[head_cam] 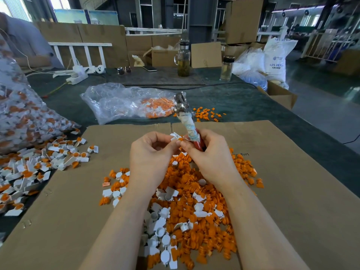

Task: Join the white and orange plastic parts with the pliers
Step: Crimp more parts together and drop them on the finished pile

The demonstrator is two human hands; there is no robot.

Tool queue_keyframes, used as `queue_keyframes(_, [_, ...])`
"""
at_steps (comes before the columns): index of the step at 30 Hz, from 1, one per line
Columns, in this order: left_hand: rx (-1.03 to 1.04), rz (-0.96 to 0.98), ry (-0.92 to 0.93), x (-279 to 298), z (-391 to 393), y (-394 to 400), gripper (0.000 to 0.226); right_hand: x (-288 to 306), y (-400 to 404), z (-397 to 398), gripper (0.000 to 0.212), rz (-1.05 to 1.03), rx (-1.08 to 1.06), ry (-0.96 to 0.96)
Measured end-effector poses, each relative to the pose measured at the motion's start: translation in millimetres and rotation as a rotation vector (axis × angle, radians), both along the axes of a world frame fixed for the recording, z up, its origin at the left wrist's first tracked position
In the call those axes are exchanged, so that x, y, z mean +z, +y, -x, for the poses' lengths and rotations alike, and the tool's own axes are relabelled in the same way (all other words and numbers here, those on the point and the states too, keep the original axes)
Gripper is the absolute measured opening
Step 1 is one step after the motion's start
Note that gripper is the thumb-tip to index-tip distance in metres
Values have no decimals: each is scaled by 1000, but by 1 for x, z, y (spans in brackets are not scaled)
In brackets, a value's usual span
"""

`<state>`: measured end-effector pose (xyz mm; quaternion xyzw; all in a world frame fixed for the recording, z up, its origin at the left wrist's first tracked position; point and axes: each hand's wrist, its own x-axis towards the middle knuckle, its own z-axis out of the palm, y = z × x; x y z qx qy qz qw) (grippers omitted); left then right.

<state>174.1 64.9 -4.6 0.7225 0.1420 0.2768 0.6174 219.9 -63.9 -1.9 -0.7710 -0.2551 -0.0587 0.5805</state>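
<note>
Pinching a white part (pixel 174 136) & orange part (pixel 180 139) w/ my left hand (pixel 153 152), right hand (pixel 204 151) wraps the pliers (pixel 187 117) head-up, prob so both fingertips can mate them above the pile (pixel 194 201).

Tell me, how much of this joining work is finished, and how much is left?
Done: a heap of joined white-and-orange pieces lies at the left. In hand: the left hand pinches a white part, while the right hand grips the pliers, head up, not yet squeezing anything. Left: a big pile of loose parts on the cardboard, so plenty remains.
</note>
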Motion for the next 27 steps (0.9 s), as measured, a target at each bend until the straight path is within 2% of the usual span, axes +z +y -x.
queue_keyframes(3, [5, 49, -50, 0, 1, 2, 12, 0, -4, -1, 13, 19, 74, 74])
queue_keyframes(6, [-9, 215, -142, 2, 2, 7, 10, -1, -14, -5, 11, 64, 183, 171])
queue_keyframes(10, [-45, 344, -239, 3, 2, 13, 7, 0, -21, -6, 33, 228, 278, 239])
queue_keyframes(13, [-45, 376, -274, 3, 2, 15, 6, 1, -21, -5, 39, 283, 314, 272])
queue_keyframes(19, [-69, 395, -285, 4, 3, 16, 3, 4, -24, -5, 25, 341, 317, 281])
queue_keyframes(24, [-92, 403, -299, 4, 4, 18, 15, 8, -21, -2, 16, 405, 322, 191])
queue_keyframes(27, [-91, 408, -290, 4, 4, 19, 16, 7, -18, 0, 26, 419, 305, 153])
